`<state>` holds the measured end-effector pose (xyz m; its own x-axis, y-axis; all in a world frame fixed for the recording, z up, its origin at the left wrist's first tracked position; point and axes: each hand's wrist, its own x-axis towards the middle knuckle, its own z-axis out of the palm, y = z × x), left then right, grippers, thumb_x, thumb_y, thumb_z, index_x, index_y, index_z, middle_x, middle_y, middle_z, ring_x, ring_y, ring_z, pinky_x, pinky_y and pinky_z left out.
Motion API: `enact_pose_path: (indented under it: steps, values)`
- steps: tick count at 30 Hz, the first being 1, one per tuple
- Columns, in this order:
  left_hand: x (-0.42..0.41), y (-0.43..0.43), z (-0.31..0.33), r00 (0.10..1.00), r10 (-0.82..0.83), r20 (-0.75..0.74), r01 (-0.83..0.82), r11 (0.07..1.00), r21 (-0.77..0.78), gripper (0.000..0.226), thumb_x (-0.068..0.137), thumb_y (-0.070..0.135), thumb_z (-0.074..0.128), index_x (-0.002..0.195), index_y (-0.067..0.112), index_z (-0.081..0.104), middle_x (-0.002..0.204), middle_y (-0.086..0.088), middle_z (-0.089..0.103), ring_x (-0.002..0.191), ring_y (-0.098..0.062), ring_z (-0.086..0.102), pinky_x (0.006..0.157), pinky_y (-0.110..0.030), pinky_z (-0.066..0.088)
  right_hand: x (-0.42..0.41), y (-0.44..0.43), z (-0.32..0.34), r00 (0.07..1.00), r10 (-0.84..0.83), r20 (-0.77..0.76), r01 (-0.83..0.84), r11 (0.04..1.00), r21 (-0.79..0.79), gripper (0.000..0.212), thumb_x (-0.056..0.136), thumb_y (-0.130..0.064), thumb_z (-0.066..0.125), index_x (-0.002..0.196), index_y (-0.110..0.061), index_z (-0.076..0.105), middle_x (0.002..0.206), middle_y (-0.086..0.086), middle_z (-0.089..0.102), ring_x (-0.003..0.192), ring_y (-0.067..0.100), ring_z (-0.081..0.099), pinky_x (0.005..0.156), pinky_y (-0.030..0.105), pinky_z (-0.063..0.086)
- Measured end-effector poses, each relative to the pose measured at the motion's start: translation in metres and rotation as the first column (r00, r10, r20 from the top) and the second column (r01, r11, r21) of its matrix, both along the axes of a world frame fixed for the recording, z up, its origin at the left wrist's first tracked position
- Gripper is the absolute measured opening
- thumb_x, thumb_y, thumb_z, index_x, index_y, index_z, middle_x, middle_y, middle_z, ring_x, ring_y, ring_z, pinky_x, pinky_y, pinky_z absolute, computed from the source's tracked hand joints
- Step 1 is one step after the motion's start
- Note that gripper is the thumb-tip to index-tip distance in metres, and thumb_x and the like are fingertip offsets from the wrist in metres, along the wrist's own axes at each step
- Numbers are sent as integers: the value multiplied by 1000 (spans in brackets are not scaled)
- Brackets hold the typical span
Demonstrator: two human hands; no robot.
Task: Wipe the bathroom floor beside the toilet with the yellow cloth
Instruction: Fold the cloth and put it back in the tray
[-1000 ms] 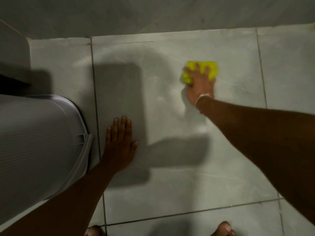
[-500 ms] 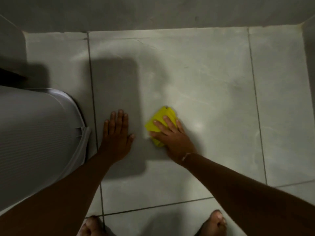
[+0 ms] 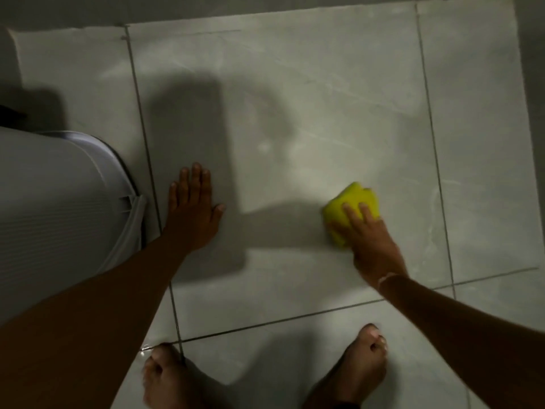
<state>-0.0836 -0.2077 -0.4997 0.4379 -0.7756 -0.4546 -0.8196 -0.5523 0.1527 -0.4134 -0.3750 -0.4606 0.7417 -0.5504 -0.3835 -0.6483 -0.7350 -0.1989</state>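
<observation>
A crumpled yellow cloth (image 3: pixel 351 203) lies on the grey tiled floor (image 3: pixel 324 98), right of centre. My right hand (image 3: pixel 373 240) presses down on it, fingers spread over its near half. Flat on the tile, fingers forward, my left hand (image 3: pixel 191 214) rests close to the white toilet (image 3: pixel 59 208) that fills the left side. The cloth is about two hand widths to the right of my left hand.
A grey wall (image 3: pixel 265 7) runs along the top edge, and another stands at the far right (image 3: pixel 533 84). My bare feet (image 3: pixel 351 376) stand on the tiles at the bottom. Dark grout lines cross the floor, and shadows fall over its middle.
My right hand swept the cloth from the far tile area back toward me beside my left hand, then slid it to the right. My left hand stayed planted.
</observation>
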Motion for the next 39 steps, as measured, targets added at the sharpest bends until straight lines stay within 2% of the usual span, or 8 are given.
enact_pose_path:
  steps: [4,11,14,19,24,29,35,39]
  values:
    - [0,0,-2,999,-18,42,17,1000,6,78,92,50,27,154,4,17,162,-21,14,149,-44,13,118,-58,13,62,-50,-6,873,-487,31,484,872,71,69,84,-7,55,144,-35,35,162,9,16,147,41,8,113,61,25]
    - [-6,-16,28,992,73,-101,-58,987,151,83,92,27,50,155,7,-1,164,-16,-9,152,-36,-7,122,-52,7,100,34,3,999,-42,33,33,972,233,65,86,-2,44,143,-33,39,161,0,18,150,31,5,120,53,10]
    - [-16,-22,56,937,210,-278,-138,957,257,74,94,16,47,155,10,6,165,-15,-6,152,-32,-4,124,-44,7,73,65,31,949,-313,38,256,836,486,62,83,9,45,134,-27,53,152,0,39,146,24,22,120,40,22]
    - [-72,-10,126,566,595,-571,-527,794,305,38,101,18,44,134,1,54,142,-22,52,132,-33,48,111,-34,33,72,74,121,549,-834,-60,490,263,831,41,88,15,44,111,-13,63,105,10,67,93,20,64,79,16,53]
    - [-112,17,230,30,696,-717,-753,488,442,42,103,31,40,102,5,72,113,-26,69,111,-42,62,97,-43,48,90,77,226,473,-832,-291,501,-18,865,37,95,2,45,112,-28,59,110,7,66,100,29,63,80,41,56]
    - [-90,60,330,28,618,-786,-851,427,306,24,97,27,51,87,18,71,101,-19,73,102,-37,66,94,-51,53,136,95,309,502,-788,-355,453,-110,885,27,100,-11,43,110,-27,63,113,3,70,101,27,66,82,45,55]
    - [-10,126,407,151,603,-783,-938,338,79,17,98,19,54,89,15,68,79,-1,72,75,-12,65,67,-30,53,234,143,357,668,-696,-263,396,33,918,32,96,-3,47,126,-16,52,123,16,63,112,33,61,93,47,53]
    - [42,171,423,287,734,-615,-946,320,-60,17,97,27,55,97,15,66,84,-9,69,79,-23,64,69,-39,52,298,178,365,893,-448,30,253,558,790,17,90,-16,57,107,-12,57,106,15,67,97,33,63,83,46,54]
